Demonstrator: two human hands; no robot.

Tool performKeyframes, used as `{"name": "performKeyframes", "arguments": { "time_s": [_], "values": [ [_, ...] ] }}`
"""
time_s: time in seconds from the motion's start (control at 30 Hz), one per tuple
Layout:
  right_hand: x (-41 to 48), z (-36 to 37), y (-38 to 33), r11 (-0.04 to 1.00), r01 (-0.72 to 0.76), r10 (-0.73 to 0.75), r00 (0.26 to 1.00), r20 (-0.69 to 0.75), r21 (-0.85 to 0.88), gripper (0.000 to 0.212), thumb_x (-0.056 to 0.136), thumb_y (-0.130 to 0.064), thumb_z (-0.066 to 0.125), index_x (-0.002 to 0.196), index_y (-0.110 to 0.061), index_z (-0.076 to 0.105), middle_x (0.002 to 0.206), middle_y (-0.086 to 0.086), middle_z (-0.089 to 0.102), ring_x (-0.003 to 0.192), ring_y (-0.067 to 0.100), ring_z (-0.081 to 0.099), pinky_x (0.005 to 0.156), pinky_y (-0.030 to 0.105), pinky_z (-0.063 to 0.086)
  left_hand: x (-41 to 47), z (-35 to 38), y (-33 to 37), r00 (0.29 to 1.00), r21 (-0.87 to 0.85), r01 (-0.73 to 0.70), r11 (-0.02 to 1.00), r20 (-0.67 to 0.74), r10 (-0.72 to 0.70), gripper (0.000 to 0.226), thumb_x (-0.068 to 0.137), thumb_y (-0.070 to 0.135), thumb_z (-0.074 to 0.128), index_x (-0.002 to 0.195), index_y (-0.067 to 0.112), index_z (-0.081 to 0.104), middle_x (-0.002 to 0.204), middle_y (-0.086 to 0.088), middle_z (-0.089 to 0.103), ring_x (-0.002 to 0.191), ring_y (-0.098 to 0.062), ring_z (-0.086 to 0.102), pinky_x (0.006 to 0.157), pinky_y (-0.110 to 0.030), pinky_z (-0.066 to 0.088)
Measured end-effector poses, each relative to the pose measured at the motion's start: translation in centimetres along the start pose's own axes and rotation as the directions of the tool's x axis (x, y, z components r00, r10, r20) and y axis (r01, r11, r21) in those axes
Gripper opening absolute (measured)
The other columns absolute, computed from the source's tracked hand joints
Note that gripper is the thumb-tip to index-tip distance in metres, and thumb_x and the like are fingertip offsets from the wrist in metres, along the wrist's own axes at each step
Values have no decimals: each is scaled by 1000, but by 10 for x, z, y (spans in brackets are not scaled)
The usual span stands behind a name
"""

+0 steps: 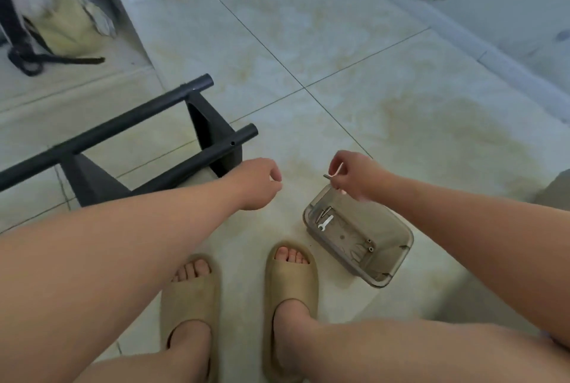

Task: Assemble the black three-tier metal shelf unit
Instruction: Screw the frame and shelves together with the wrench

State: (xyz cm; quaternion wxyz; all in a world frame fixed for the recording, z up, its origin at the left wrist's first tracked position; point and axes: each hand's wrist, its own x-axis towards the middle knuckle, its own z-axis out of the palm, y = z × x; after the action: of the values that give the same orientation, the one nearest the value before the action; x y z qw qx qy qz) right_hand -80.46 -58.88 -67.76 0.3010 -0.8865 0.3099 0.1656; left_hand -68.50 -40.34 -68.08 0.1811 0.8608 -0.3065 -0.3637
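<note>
The black shelf frame (209, 133) lies on its side on the tiled floor (354, 80) at the left, its two tubes pointing far and right. The left hand (262, 182) hovers just right of the frame's near tube; its grip is curled, and I cannot tell whether it holds anything. The right hand (351, 174) hangs over the far end of a clear tray (398, 254), its grip narrow, pinching a thin metal piece (331, 175). In the tray lie a small wrench (325, 224) and some screws (369, 245). Two feet in tan slippers (291, 278) rest near, left of the tray.
</note>
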Motion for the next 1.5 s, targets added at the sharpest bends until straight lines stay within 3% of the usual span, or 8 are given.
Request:
{"name": "performKeyframes", "arguments": {
  "time_s": [0.17,0.27,0.43,0.63,0.93,1.03,1.27,1.5],
  "values": [
    [-28,-10,-73,967,78,-60,995,-81,241,27,92,0,50,80,-20,65,75,3,61,54,13,56,49,21,44,-47,-43,-12,933,110,15,994,-360,26,15,95,24,54,110,24,56,115,-1,59,100,-20,55,82,-33,45],
    [-35,-10,-112,914,98,-44,989,-143,395,26,92,-3,52,82,-18,70,78,7,64,61,15,60,68,35,60,-65,-59,-30,883,362,170,917,-469,21,37,92,25,57,127,21,47,127,-5,49,116,-28,46,91,-37,40],
    [-37,5,-137,852,82,-41,995,-91,517,14,90,-8,61,88,-16,72,77,5,67,71,17,65,90,41,60,-71,-65,-71,951,419,263,869,-265,-160,36,91,10,47,127,19,45,109,-4,57,97,-27,57,76,-36,45],
    [-29,2,-136,859,132,-105,991,-83,495,14,95,-10,64,90,-5,76,82,10,73,69,14,69,78,30,62,-64,-83,-88,980,386,147,911,-182,-81,26,89,3,44,104,21,53,87,0,52,82,-24,57,67,-33,45],
    [-20,11,-138,901,151,-96,984,-152,407,4,89,-9,70,86,-12,70,80,12,75,65,16,70,73,30,61,-61,-91,-96,989,387,123,914,-119,-83,39,87,1,43,116,22,59,96,-3,60,86,-24,60,65,-31,44],
    [-22,17,-137,901,157,-117,986,-121,405,5,88,-7,67,89,-10,71,75,7,76,76,26,75,83,44,61,-68,-95,-93,992,388,124,914,-62,-108,41,89,4,46,124,20,60,108,-5,63,95,-25,60,65,-28,41],
    [-30,26,-128,871,201,-192,979,-65,448,8,90,3,64,90,-4,68,79,11,75,69,20,72,78,39,62,-54,-80,-84,989,53,147,988,-6,-147,37,95,52,51,105,17,59,92,1,61,83,-20,57,72,-32,42],
    [-24,32,-125,840,219,-200,976,-92,497,9,91,3,64,89,-6,63,82,13,75,75,24,74,79,40,62,-23,-74,-68,978,-334,148,931,-90,-188,38,101,44,37,86,14,56,76,-13,73,51,-17,57,69,-33,39]
  ]
}}
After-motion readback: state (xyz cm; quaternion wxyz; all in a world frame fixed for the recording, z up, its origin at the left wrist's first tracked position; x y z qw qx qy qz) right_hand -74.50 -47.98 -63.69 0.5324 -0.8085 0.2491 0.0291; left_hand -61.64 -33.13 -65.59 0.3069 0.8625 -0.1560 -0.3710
